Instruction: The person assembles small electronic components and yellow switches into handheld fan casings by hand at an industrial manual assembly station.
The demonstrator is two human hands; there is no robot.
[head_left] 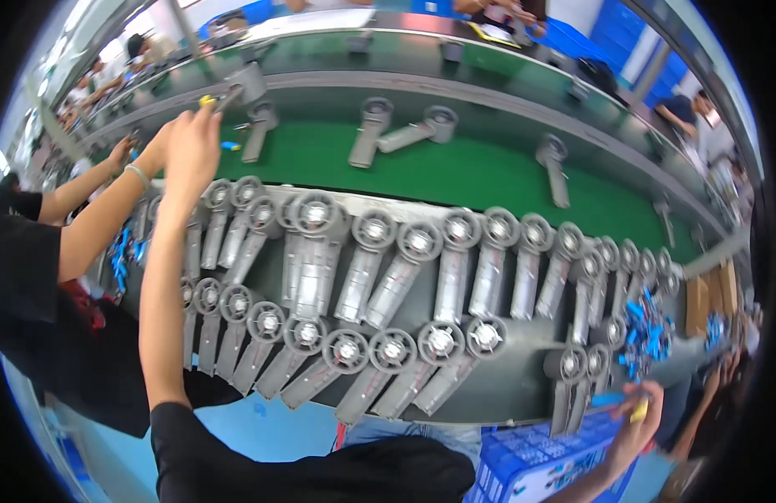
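My left hand (193,151) reaches out over the far left, fingers closed around the handle end of a grey handheld fan shell (249,84). A small yellow piece (207,101) shows by its fingertips; whose it is, I cannot tell. At the lower right, my right hand (641,423) is closed on a slim blue piece with a yellow part (607,400). Two grey fan shells (568,377) stand out just left of that hand. Across the dark bench, several grey fan shells (392,352) with round heads and open handles lie in two rows, wires showing inside.
A green conveyor belt (312,159) beyond the bench carries several fan shells. A heap of blue wired pieces (648,335) lies at the right. A blue crate (530,457) stands below the near edge. A co-worker's arm (103,218) reaches in close by at left.
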